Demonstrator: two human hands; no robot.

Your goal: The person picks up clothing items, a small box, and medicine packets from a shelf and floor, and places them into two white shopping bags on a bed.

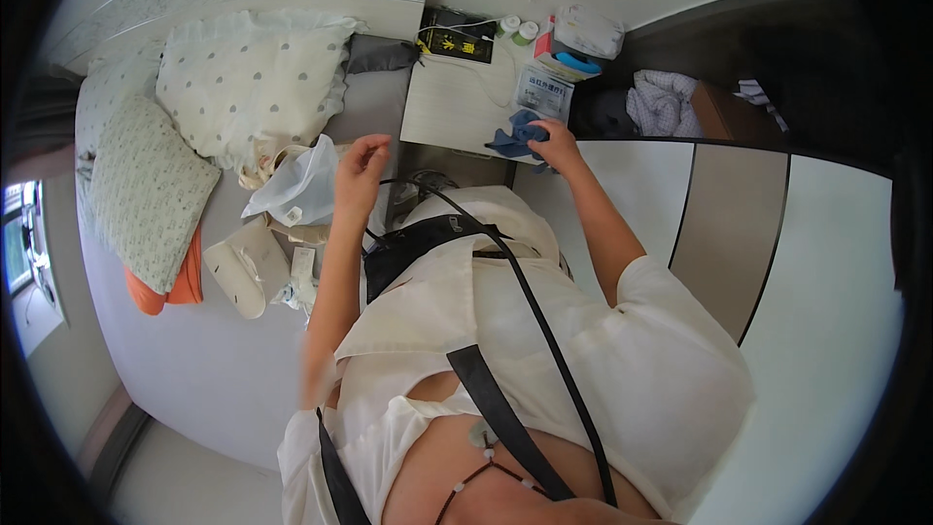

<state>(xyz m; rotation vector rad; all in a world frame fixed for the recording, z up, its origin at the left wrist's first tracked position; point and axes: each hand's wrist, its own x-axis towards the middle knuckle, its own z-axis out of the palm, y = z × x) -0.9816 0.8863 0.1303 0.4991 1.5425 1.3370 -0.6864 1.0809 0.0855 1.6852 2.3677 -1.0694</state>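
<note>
Blue cloth (515, 134), bunched up, at the near right corner of the nightstand (452, 107). Right hand (554, 146) has thumb and fingers clamped on the cloth's right side. Left hand (362, 163) hangs in the air left of the nightstand, fingers half curled and a little apart from the thumb, nothing seen in them. Just behind the cloth, on the nightstand: silvery packet (544, 90). Farther back on its right side: box (562, 58) and white soft pack (590, 31). At its back edge: two small jars (517, 30), black book (455, 42), thin white cable. Left of the nightstand: bed (214, 369) with dark pouch (381, 53), heart-dotted pillow (258, 78), white plastic bag (299, 187), cream handbag (243, 267). Right of the nightstand: checked quilt (664, 102), partly hidden.
</note>
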